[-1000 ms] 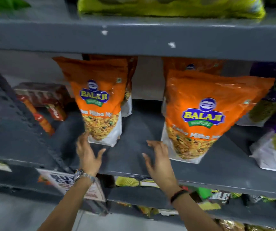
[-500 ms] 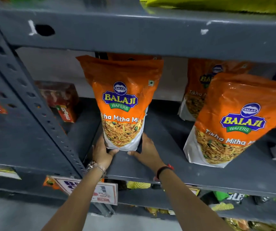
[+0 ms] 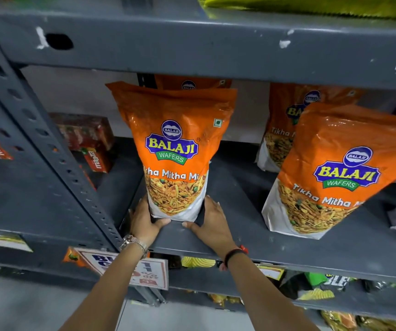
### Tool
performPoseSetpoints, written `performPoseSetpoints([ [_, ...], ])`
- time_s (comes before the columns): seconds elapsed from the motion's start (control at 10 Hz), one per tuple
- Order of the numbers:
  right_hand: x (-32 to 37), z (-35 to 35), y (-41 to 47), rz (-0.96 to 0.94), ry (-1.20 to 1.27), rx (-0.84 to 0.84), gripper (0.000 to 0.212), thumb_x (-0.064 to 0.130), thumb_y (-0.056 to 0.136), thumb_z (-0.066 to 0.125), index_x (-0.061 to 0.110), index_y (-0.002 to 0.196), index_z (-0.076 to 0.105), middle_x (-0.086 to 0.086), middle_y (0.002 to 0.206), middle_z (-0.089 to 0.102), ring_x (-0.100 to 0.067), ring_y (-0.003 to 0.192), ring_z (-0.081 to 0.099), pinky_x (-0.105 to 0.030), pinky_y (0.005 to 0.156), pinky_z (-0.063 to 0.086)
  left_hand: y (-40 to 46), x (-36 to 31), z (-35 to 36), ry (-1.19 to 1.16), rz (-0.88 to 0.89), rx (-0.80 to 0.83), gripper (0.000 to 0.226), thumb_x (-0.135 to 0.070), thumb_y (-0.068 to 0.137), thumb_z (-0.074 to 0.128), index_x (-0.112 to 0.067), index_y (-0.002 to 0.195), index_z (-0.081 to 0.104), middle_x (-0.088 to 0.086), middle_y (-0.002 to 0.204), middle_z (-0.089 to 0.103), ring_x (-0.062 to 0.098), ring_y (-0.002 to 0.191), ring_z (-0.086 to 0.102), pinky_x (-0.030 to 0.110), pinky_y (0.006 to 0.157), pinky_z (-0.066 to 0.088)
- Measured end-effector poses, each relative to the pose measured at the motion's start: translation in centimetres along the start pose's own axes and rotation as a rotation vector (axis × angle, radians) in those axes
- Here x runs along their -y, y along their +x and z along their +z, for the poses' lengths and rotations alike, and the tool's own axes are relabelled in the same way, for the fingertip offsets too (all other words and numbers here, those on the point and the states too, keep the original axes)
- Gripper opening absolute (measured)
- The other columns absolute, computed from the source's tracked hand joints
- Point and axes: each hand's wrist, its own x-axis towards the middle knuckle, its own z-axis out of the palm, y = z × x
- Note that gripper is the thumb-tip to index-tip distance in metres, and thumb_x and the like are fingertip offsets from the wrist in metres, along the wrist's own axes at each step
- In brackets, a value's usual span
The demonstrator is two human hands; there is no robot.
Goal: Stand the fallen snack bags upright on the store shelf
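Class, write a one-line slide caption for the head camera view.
Both hands, left and right, steady an orange Balaji bag upright on the grey shelf.

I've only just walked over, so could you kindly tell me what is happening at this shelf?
A person is tidying a grey metal store shelf. The left hand and right hand cup the base of an orange plastic Balaji snack bag, which stands upright near the shelf's front edge. To its right, a second orange Balaji bag leans untouched, with more orange bags behind both.
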Motion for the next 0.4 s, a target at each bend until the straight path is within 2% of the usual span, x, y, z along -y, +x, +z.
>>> performPoseSetpoints([
  [0.1, -0.1, -0.1, -0.2, 0.003, 0.029, -0.026, 0.076, 0.035, 0.069, 0.074, 0.010, 0.129, 0.036, -0.011, 0.135, 0.049, -0.027, 0.127, 0.040, -0.040, 0.116, 0.021, -0.1, 0.1, 0.0, -0.001, -0.019, -0.005, 0.072, -0.010, 0.064, 0.075, -0.004, 0.124, 0.037, 0.021, 0.129, 0.050, 0.040, 0.122, 0.040, 0.049, 0.106, 0.029],
  [0.2, 0.1, -0.1, -0.1, 0.016, 0.041, -0.002, 0.079, 0.035, 0.068, 0.075, 0.011, 0.131, 0.034, -0.010, 0.138, 0.047, -0.026, 0.129, 0.038, -0.042, 0.115, 0.022, 0.0, 0.1, 0.0, 0.005, -0.016, 0.023, 0.073, -0.011, 0.065, 0.074, -0.005, 0.126, 0.034, 0.020, 0.131, 0.049, 0.041, 0.124, 0.038, 0.056, 0.109, 0.023],
  [0.3, -0.2, -0.2, -0.2, 0.016, 0.121, 0.021, 0.091, 0.036, 0.064, 0.079, 0.014, 0.136, 0.027, -0.009, 0.146, 0.036, -0.024, 0.136, 0.027, -0.042, 0.117, 0.022, -0.3, 0.2, 0.1, -0.026, 0.042, 0.022, 0.089, -0.008, 0.066, 0.074, -0.003, 0.136, 0.019, 0.019, 0.144, 0.032, 0.037, 0.134, 0.026, 0.055, 0.113, 0.014],
  [0.4, -0.5, -1.1, -1.7, 0.077, 0.282, -0.126, 0.092, 0.038, 0.067, 0.076, 0.020, 0.139, 0.023, -0.004, 0.150, 0.028, -0.019, 0.140, 0.021, -0.030, 0.110, 0.021, -1.6, 0.2, 0.0, -0.030, 0.145, -0.111, 0.093, -0.020, 0.072, 0.069, -0.003, 0.138, 0.005, 0.020, 0.151, 0.011, 0.033, 0.140, 0.008, 0.052, 0.115, 0.012],
])
